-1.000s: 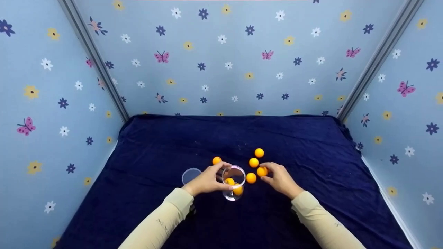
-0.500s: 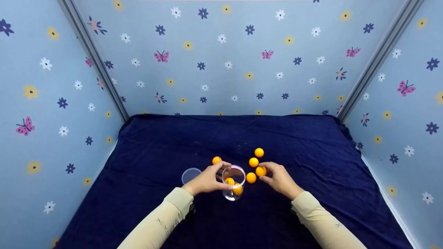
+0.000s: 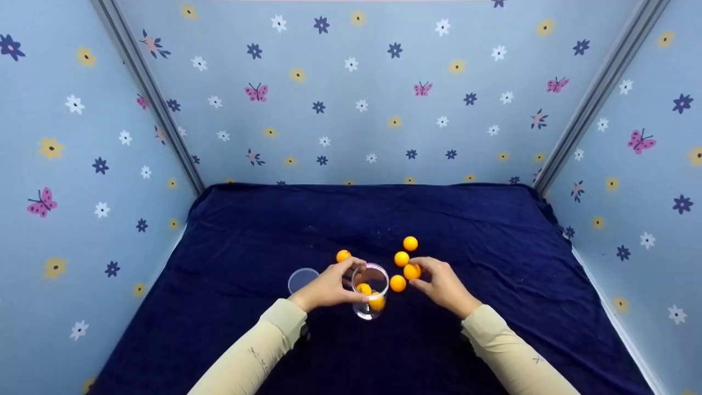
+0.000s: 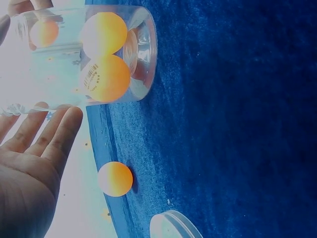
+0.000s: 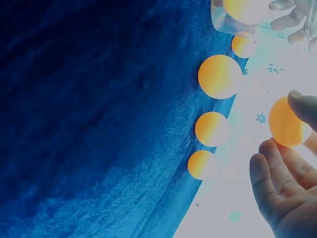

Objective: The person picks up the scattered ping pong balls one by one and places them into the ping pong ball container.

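Note:
My left hand (image 3: pixel 332 284) grips a clear plastic jar (image 3: pixel 370 314) that stands upright with its mouth uncovered. Two orange ping-pong balls (image 4: pixel 106 78) lie at the bottom of the jar, one with printed marks. Just right of it, my right hand (image 3: pixel 447 285) pinches another orange ping-pong ball (image 5: pixel 288 121) between thumb and fingers, raised off the cloth. Several loose balls rest on the cloth: one ball (image 3: pixel 397 283) between the jar and my right hand, one ball (image 3: pixel 401 258) farther back, and the farthest ball (image 3: pixel 410 243) behind that.
Left of the jar lies a clear round lid (image 3: pixel 301 278), partly behind my left wrist. One more orange ball (image 3: pixel 343 255) sits behind my left hand. Dark blue cloth (image 3: pixel 263 230) covers the surface, with flower-patterned walls (image 3: pixel 373 115) on three sides.
My right hand, with the ball it pinches, has shifted very slightly left toward the jar. The left hand and the jar stay where they were.

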The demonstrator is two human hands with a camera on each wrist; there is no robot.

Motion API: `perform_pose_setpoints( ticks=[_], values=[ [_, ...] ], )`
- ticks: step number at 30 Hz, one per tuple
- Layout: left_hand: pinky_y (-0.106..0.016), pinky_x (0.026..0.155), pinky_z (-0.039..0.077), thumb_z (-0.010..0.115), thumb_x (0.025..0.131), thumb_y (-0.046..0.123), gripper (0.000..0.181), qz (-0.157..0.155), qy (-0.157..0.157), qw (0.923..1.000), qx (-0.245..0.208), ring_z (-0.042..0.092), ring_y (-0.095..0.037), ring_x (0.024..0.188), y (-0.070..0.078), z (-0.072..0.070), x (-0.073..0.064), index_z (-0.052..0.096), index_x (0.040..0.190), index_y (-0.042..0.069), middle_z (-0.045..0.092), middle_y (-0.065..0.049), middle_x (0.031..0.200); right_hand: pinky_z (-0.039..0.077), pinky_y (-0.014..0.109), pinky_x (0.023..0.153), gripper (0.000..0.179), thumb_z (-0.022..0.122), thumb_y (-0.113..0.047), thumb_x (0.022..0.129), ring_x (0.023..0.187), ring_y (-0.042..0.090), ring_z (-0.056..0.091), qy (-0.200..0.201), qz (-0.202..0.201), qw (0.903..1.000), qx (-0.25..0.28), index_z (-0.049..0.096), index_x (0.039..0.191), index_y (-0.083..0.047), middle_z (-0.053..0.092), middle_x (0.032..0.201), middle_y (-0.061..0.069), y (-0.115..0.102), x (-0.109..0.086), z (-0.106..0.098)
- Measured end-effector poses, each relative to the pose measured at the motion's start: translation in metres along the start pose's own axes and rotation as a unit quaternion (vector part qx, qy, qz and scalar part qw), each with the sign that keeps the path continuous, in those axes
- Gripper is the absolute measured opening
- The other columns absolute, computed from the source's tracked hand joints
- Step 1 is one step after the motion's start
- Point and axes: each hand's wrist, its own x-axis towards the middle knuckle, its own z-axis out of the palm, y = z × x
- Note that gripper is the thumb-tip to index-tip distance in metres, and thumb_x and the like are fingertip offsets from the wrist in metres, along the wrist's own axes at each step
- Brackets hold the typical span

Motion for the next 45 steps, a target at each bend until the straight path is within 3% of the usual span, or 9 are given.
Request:
perform_pose_setpoints(
  ticks=[10,16,26,45],
  values=[
    [-0.041,0.101,0.063,0.095,0.085,0.028,0.076,0.002,-0.003,1.0000,0.003,0.071,-0.033,0.123,0.000,-0.002,0.001,0.057,0.146,0.002,0.069,-0.017,0.139,0.064,0.039,0.085,0.038,0.088,-0.003,0.090,0.095,0.027,0.073,0.008,-0.018,0.9998,0.004,0.075,0.126,0.000,0.078,0.110,0.011,-0.008,0.002,0.000],
    [-0.036,0.101,0.063,0.095,0.085,0.029,0.077,-0.005,-0.004,0.9999,0.011,0.070,-0.028,0.124,-0.002,-0.001,0.000,0.057,0.146,0.005,0.068,-0.013,0.139,0.064,0.039,0.084,0.038,0.088,-0.001,0.089,0.095,0.027,0.073,0.015,-0.031,0.9994,0.011,0.074,0.125,0.001,0.078,0.111,0.013,-0.015,0.002,0.002],
    [-0.030,0.098,0.063,0.094,0.086,0.026,0.077,0.004,-0.003,1.0000,0.004,0.071,-0.031,0.124,-0.002,0.000,-0.002,0.055,0.148,0.002,0.069,-0.015,0.140,0.067,0.038,0.084,0.041,0.089,0.000,0.088,0.096,0.027,0.075,0.028,-0.070,0.9967,0.031,0.073,0.126,0.003,0.078,0.115,0.015,-0.025,0.004,0.004],
    [-0.034,0.100,0.063,0.094,0.086,0.026,0.078,0.006,-0.004,1.0000,0.000,0.070,-0.035,0.125,-0.001,0.001,-0.001,0.055,0.149,0.000,0.068,-0.017,0.141,0.068,0.040,0.082,0.044,0.090,0.001,0.085,0.097,0.029,0.075,0.061,-0.121,0.9900,0.038,0.073,0.125,0.004,0.078,0.118,0.017,-0.038,0.007,0.005]
  ],
)
